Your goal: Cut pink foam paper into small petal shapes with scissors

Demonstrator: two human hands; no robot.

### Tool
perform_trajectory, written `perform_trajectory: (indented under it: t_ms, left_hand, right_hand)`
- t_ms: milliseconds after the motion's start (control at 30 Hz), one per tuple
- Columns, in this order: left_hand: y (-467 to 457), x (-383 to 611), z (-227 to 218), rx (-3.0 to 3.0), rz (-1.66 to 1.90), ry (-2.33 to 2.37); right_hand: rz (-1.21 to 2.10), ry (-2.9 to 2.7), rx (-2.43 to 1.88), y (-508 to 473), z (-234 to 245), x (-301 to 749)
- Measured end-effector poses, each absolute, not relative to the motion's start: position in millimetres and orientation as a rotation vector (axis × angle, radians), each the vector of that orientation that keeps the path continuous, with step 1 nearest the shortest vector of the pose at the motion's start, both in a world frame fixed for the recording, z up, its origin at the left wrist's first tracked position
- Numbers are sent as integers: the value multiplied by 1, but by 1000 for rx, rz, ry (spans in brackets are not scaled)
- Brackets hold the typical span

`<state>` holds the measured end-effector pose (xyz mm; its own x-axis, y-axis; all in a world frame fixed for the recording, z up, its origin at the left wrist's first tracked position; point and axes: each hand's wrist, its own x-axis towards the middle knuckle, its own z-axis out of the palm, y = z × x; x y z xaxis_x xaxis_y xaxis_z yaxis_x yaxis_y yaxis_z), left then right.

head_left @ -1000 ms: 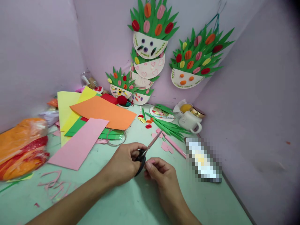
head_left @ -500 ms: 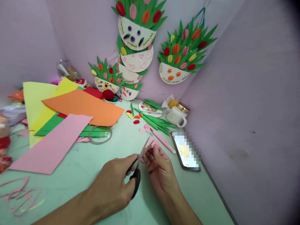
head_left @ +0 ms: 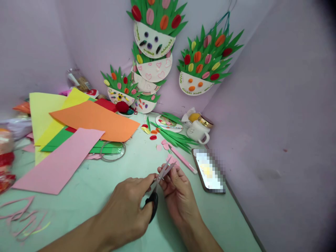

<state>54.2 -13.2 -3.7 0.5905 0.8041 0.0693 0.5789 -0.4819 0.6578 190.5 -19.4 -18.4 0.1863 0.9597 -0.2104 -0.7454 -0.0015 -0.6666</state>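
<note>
My left hand (head_left: 130,204) is closed round the black handles of a pair of scissors (head_left: 158,177), whose blades stand slightly apart and point away from me. My right hand (head_left: 180,192) is pinched just right of the blades, on what seems to be a small piece of pink paper, mostly hidden by fingers and blades. Small pink paper cutouts (head_left: 165,143) lie on the table beyond my fingertips. Beside them is a pink pen-like cutter (head_left: 182,159).
Left lie coloured sheets, among them orange (head_left: 97,120) and pink (head_left: 60,161), a roll of clear tape (head_left: 112,151) and pink scraps (head_left: 19,215). Green paper leaves (head_left: 175,136), a white mug (head_left: 198,131) and a phone (head_left: 208,171) are on the right. Paper-plate flower baskets (head_left: 196,84) hang on the wall.
The scissors have shifted slightly right and down, so the blades now cross in front of my right fingertips. The camera view has moved a little.
</note>
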Motion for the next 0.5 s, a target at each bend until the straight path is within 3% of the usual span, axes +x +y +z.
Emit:
perform_trajectory:
  t_ms: [500]
  left_hand:
    - [-13, 53, -9, 2246, 575, 1080]
  right_hand:
    - [1431, -318, -753, -21, -18, 190]
